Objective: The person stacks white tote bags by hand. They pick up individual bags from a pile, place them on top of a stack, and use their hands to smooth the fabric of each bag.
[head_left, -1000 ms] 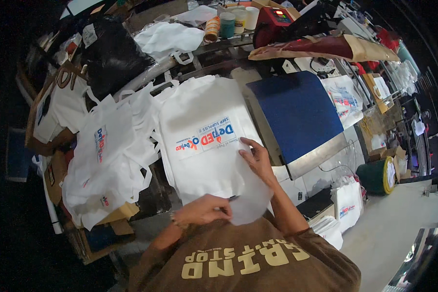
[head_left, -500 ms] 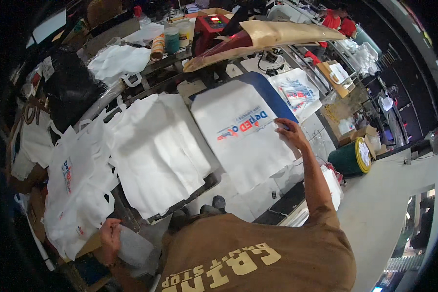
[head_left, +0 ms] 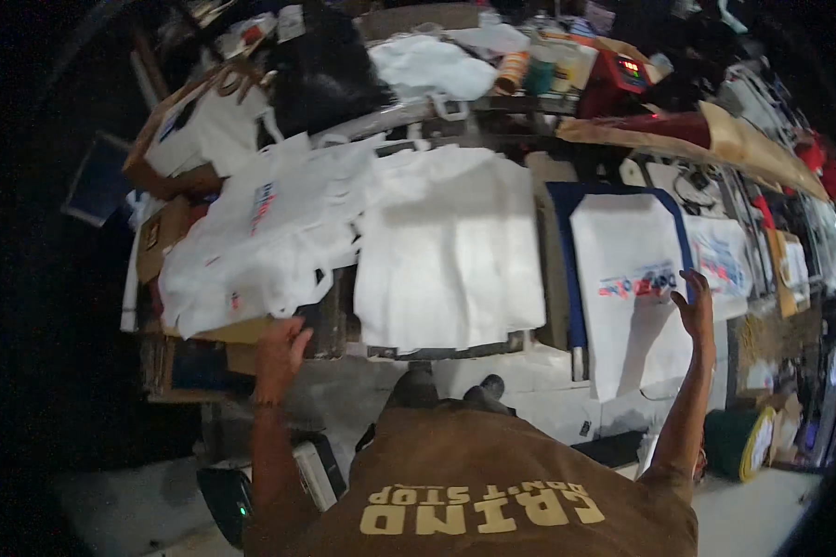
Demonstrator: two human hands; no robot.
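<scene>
My right hand is open, thumb apart from the fingers, over the right edge of a white printed bag. That bag lies on a blue-edged board, its lower part hanging past the front. Whether the fingertips touch it I cannot tell. My left hand, slightly blurred, is at the front edge of a loose pile of white printed bags; its thumb stands apart and nothing shows in it. Between the hands lies a stack of blank white bags.
Another printed bag lies at the right. Behind are a brown-covered roll, a red device with a lit display, jars and a black plastic bag. A green bin stands low right.
My view has turned left, so the tables sit farther right in the picture. My left hand has come up to the front of the printed pile. My right hand's fingers are more spread.
</scene>
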